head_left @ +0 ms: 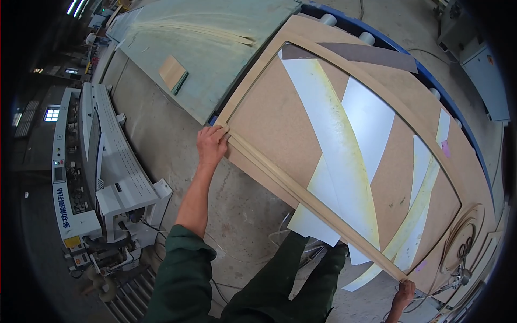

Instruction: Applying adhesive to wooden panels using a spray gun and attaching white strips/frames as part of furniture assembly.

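Note:
A large brown fibreboard panel (269,113) lies flat on a blue roller stand. A thin wooden frame strip (301,194) runs along the panel's near edge, from its left corner to its lower right corner. My left hand (211,144) presses on the strip's left end at the panel corner, fingers spread over it. My right hand (404,295) grips the strip's other end at the lower right. Several long white and yellowish laminate offcuts (339,156) lie across the panel inside the frame.
A white woodworking machine (102,177) stands to the left on the concrete floor (161,129). A greenish board (215,48) with a small wooden block lies beyond. Coiled edge banding and scissors (464,248) rest at the right. A grey cabinet (484,70) stands top right.

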Action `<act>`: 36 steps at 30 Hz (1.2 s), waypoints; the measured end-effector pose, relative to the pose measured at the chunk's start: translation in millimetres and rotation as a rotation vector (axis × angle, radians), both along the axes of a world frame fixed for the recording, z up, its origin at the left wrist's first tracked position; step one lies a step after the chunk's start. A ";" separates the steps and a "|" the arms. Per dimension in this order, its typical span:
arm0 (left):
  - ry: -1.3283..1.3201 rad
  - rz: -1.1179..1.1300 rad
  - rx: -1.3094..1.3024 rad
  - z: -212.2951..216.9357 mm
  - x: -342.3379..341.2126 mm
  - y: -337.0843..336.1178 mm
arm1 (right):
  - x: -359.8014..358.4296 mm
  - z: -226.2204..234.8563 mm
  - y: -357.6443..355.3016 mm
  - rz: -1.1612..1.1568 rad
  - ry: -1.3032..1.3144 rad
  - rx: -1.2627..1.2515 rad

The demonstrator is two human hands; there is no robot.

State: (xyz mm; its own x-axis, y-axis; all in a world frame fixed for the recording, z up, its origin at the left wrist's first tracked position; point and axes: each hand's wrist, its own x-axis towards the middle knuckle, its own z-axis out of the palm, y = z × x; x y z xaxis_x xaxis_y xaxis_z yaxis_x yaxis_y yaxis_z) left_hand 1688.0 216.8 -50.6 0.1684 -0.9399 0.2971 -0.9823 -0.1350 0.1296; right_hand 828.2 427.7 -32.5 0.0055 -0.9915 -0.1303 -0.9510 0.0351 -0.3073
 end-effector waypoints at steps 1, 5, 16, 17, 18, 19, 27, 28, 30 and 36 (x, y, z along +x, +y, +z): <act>-0.004 -0.002 0.002 0.0 1.8 0.7 | -0.1 -1.3 0.9 -0.001 -0.014 -0.004; -0.044 -0.046 -0.037 2.3 3.6 0.1 | -4.3 -7.3 6.8 0.030 -0.015 -0.014; -0.043 -0.145 0.183 -25.0 104.1 13.9 | 9.6 -31.6 -5.8 -0.056 0.225 -0.008; -0.125 -0.041 0.216 -26.7 118.0 13.1 | 12.6 -28.6 -10.7 -0.043 0.226 -0.009; -0.087 -0.075 0.222 -41.8 100.4 3.5 | 4.7 -19.4 -1.5 -0.083 0.269 0.002; -0.064 -0.092 0.230 -48.1 84.6 0.8 | -2.9 -10.4 4.2 -0.084 0.269 -0.011; -0.071 0.047 0.321 -42.1 66.4 -5.2 | -6.3 10.3 -2.3 -0.147 0.186 -0.096; -0.066 0.063 0.317 -41.5 63.7 -4.5 | -6.8 12.5 -7.9 -0.134 0.155 -0.125; -0.055 0.067 0.330 -39.2 62.3 -5.9 | -9.1 9.1 -10.9 -0.128 0.126 -0.156; -0.111 0.043 0.362 -43.6 61.0 -11.0 | -14.4 1.0 -8.6 -0.091 0.084 -0.132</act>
State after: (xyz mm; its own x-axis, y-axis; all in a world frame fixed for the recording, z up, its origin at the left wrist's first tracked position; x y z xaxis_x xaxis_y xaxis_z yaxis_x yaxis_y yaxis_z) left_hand 1748.9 205.8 -94.2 0.1952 -0.9802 -0.0345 -0.9802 -0.1938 -0.0404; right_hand 813.8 419.0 -31.4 -0.0908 -0.9959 0.0050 -0.9683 0.0871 -0.2343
